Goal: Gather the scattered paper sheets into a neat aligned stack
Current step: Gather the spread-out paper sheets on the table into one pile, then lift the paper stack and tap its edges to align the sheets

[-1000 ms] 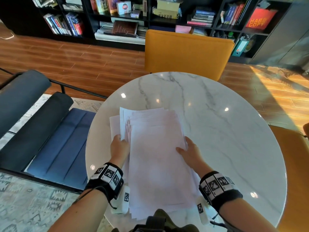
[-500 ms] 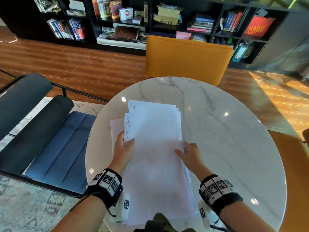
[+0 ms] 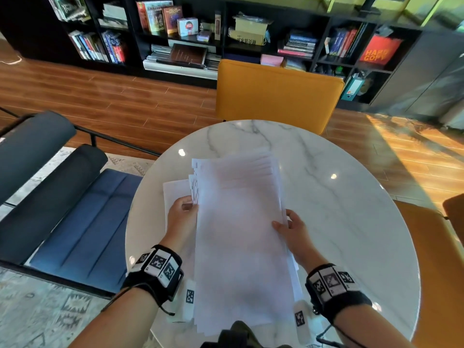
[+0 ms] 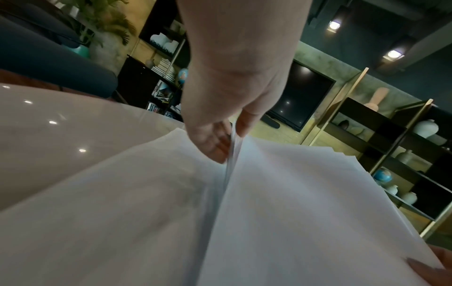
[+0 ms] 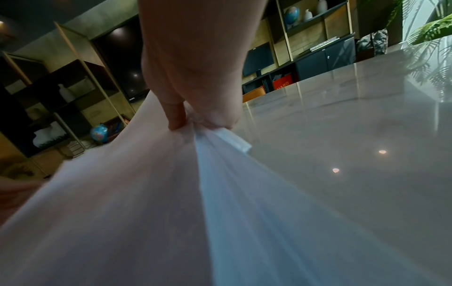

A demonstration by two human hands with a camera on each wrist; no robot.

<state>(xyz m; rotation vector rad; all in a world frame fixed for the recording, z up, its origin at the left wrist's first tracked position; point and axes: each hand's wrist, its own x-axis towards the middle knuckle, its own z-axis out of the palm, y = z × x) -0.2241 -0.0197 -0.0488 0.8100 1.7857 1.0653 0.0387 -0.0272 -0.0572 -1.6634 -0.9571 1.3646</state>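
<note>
Both hands (image 3: pixel 182 214) (image 3: pixel 291 228) grip blurred paper stack (image 3: pixel 241 234); lower sheets seemingly hidden.

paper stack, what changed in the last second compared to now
The paper stack went from lying under both hands to being lifted off the table. The left hand now pinches its left edge and the right hand its right edge. One loose sheet stayed on the table, left of the stack.

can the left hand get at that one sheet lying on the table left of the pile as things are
Probably not yet. The left hand pinches the stack edge, so it is busy. The loose sheet lies on the table right beside and under it, nothing covering its far part; freeing the fingers should do.
</note>
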